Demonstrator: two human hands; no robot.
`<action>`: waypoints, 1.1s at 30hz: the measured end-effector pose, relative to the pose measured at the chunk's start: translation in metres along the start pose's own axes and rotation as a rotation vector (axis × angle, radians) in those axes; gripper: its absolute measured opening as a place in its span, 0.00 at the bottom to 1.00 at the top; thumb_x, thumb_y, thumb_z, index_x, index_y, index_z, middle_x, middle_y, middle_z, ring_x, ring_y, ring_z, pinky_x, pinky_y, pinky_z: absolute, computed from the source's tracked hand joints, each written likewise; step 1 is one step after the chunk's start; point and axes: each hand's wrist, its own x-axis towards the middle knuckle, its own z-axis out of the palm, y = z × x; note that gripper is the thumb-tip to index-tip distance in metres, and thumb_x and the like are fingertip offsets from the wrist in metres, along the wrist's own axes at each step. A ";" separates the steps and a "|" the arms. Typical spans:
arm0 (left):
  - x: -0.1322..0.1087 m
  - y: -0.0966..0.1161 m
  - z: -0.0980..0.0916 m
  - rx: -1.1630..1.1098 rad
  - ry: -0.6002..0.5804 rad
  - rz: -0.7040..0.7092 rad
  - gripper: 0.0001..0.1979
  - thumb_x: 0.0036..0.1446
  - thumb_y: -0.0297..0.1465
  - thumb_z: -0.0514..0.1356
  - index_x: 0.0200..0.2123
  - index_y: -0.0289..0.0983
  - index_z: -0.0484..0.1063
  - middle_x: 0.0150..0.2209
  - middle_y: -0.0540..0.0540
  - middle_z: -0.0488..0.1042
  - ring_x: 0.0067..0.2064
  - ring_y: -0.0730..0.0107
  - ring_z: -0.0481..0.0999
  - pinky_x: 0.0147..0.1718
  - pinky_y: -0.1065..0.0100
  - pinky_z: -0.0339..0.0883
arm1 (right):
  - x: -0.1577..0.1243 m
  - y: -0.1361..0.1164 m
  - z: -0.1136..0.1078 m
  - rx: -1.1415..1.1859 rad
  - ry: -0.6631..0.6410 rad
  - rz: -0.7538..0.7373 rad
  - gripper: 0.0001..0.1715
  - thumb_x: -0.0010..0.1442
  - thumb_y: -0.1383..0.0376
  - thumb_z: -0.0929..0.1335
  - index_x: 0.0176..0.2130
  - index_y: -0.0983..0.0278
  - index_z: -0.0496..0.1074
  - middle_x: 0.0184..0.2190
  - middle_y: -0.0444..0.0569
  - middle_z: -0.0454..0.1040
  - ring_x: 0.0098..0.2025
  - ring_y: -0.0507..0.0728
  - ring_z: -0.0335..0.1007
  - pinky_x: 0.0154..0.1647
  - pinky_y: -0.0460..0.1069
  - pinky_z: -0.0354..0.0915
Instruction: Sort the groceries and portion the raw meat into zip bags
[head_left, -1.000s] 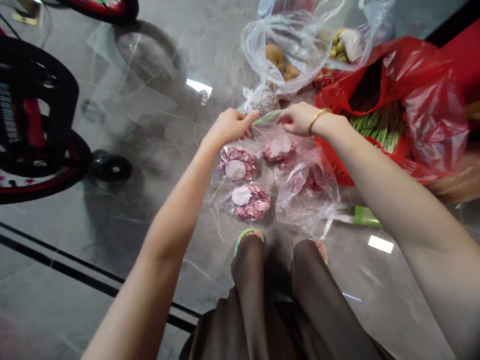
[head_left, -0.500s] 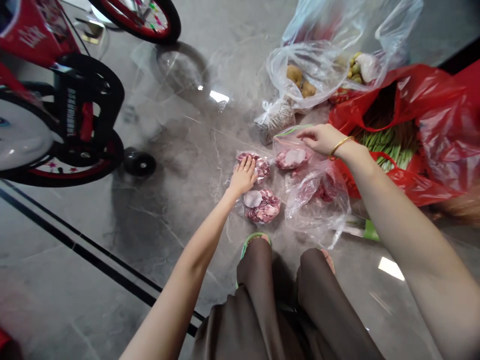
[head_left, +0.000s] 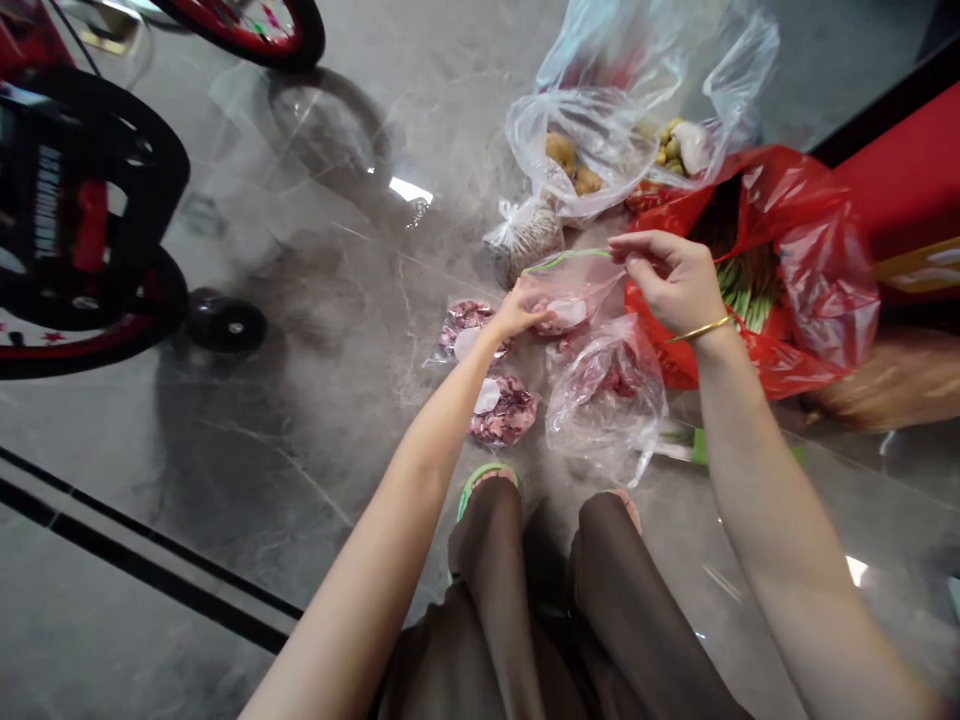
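A clear zip bag of meat (head_left: 564,312) with a green zip strip lies between my two hands. My left hand (head_left: 521,305) grips its left side. With thumb and forefinger closed, my right hand (head_left: 671,275) pinches the upper right corner near the strip, and a gold bracelet circles that wrist. Below my left hand are two more packed bags of meat, one (head_left: 463,325) partly behind the left wrist and one (head_left: 504,410) nearer my feet. An opened clear bag (head_left: 607,390) with some meat in it sits right of them.
Bags of potatoes (head_left: 574,165) and a knotted bag (head_left: 525,235) stand at the back. A red bag (head_left: 821,255) with green vegetables is on the right. A bicycle (head_left: 97,200) with a training wheel stands at the left on the grey floor (head_left: 337,400).
My left hand has left the upper left meat bag and taken hold of the zip bag. My right hand now pulls up the bag's corner. The view has shifted to the right.
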 end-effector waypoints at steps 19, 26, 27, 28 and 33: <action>-0.109 0.000 0.017 -1.194 0.763 -0.316 0.16 0.66 0.38 0.49 0.45 0.37 0.72 0.50 0.44 0.75 0.52 0.72 0.73 0.54 0.67 0.66 | -0.063 0.004 0.022 0.221 -0.019 0.209 0.13 0.60 0.64 0.66 0.44 0.60 0.75 0.40 0.48 0.79 0.44 0.56 0.75 0.50 0.53 0.70; -0.117 0.010 0.028 -1.520 0.784 -0.495 0.16 0.68 0.37 0.45 0.42 0.36 0.70 0.51 0.41 0.73 0.52 0.65 0.73 0.53 0.53 0.67 | -0.068 0.002 0.040 0.193 -0.119 0.231 0.14 0.60 0.62 0.66 0.45 0.61 0.75 0.40 0.50 0.79 0.43 0.57 0.76 0.49 0.53 0.70; -0.120 0.010 0.032 -1.562 0.781 -0.526 0.15 0.67 0.37 0.46 0.42 0.36 0.69 0.51 0.41 0.73 0.52 0.64 0.74 0.52 0.50 0.67 | -0.070 0.002 0.041 0.179 -0.127 0.236 0.14 0.60 0.62 0.66 0.45 0.61 0.75 0.40 0.50 0.79 0.43 0.57 0.75 0.49 0.53 0.70; -0.122 0.010 0.036 -1.603 0.777 -0.554 0.15 0.67 0.37 0.46 0.41 0.36 0.69 0.51 0.40 0.73 0.52 0.63 0.74 0.51 0.49 0.68 | -0.071 0.003 0.042 0.165 -0.133 0.242 0.14 0.60 0.62 0.66 0.45 0.61 0.75 0.40 0.50 0.79 0.43 0.57 0.76 0.49 0.54 0.70; -0.124 0.012 0.054 -1.781 0.743 -0.641 0.20 0.67 0.35 0.43 0.48 0.30 0.68 0.52 0.32 0.71 0.52 0.61 0.75 0.45 0.61 0.75 | -0.078 0.005 0.046 0.157 -0.167 0.245 0.15 0.60 0.61 0.66 0.45 0.61 0.75 0.41 0.50 0.79 0.43 0.57 0.76 0.48 0.54 0.70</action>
